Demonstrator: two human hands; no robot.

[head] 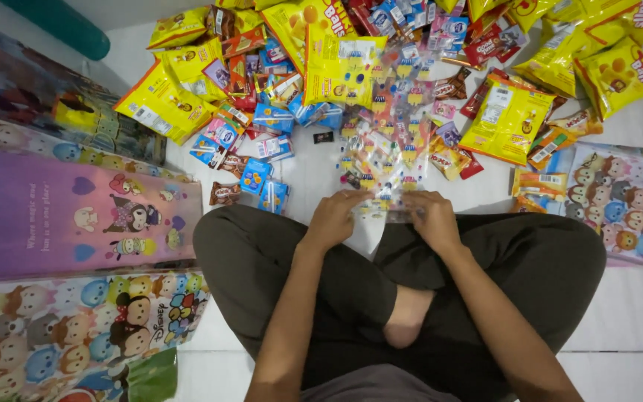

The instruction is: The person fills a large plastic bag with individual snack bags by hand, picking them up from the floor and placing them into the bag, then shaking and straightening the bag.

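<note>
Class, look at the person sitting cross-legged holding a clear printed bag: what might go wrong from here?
1. Both hands, left hand and right hand, pinch the thin clear bag at its near edge; it may tear or slip.
2. The bag lies over the snack packets; lifting it might drag and scatter them.

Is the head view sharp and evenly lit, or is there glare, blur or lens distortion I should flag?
Head view: soft even light, faint shadows; wide-lens bowing at the edges; the clear bag held by the left hand and right hand shows mild sheen, so its contents look muddled; the yellow packs stay fairly sharp; no motion blur evident.
</note>
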